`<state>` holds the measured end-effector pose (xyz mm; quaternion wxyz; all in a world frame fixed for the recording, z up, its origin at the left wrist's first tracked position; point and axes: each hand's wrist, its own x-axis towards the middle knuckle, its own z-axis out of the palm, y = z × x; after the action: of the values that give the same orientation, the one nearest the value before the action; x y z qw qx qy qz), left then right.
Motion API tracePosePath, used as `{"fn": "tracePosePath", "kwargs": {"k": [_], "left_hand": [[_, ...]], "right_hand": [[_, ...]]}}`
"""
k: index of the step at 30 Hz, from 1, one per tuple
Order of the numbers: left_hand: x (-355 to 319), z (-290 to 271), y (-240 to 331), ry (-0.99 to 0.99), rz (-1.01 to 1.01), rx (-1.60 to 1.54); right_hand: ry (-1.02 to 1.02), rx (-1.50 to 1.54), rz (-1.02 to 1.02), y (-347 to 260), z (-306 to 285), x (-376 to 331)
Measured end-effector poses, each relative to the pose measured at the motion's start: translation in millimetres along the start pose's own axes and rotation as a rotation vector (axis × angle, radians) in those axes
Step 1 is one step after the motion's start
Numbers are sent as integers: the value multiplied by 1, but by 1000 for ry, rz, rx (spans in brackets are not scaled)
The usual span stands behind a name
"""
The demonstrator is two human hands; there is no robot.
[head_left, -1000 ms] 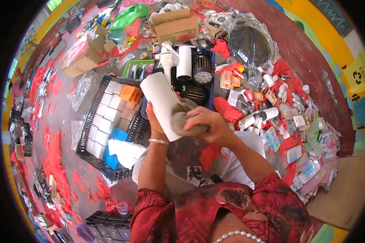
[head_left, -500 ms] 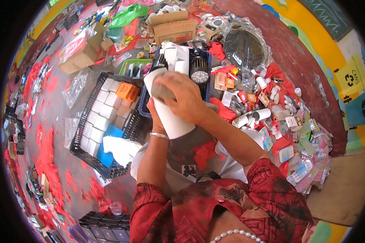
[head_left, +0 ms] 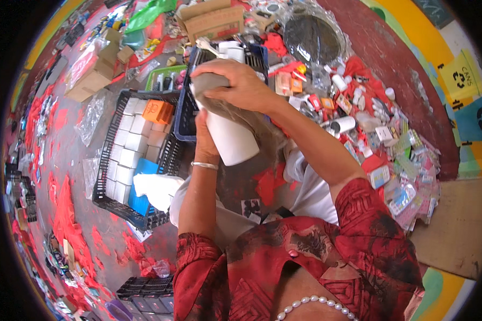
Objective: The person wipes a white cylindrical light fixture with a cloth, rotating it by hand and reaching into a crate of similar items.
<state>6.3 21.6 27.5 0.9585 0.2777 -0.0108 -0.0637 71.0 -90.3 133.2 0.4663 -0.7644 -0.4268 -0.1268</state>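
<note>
Higher than a second ago, when it was at the lower end of a white cylinder (head_left: 233, 142), a worker's right hand (head_left: 243, 85) now bunches a grey-brown cloth (head_left: 235, 113) over the upper end. The cylinder slants just above the frame's centre, its top toward the upper left, near a dark blue bin (head_left: 185, 131) and a black crate (head_left: 118, 211) at centre left. It looks light, stiff and smooth, apt to slip or scuff; its sides, gripped around the middle, appear the surest hold. The left hand (head_left: 204, 135) clasps its left side, most fingers hidden behind. The right is half curled, fingers and thumb pinching cloth.
</note>
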Motion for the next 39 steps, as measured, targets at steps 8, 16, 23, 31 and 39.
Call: {"fn": "tracePosePath", "kwargs": {"k": [8,16,23,31,39], "left_hand": [[0,-18,30,232,96,-84],[21,-35,23,-5,94,-613],[23,-24,-2,-83,-76,-761],[10,-26,-27,141,7,-127],[19,-1,-21,182,-252,261]], "right_hand": [[-431,-187,-266,-49,19,-64],[308,672,726,12,-38,-114],[420,873,536,1,-30,-86],[124,149,95,-4,0,-80],[207,171,199,19,-7,-94]]}}
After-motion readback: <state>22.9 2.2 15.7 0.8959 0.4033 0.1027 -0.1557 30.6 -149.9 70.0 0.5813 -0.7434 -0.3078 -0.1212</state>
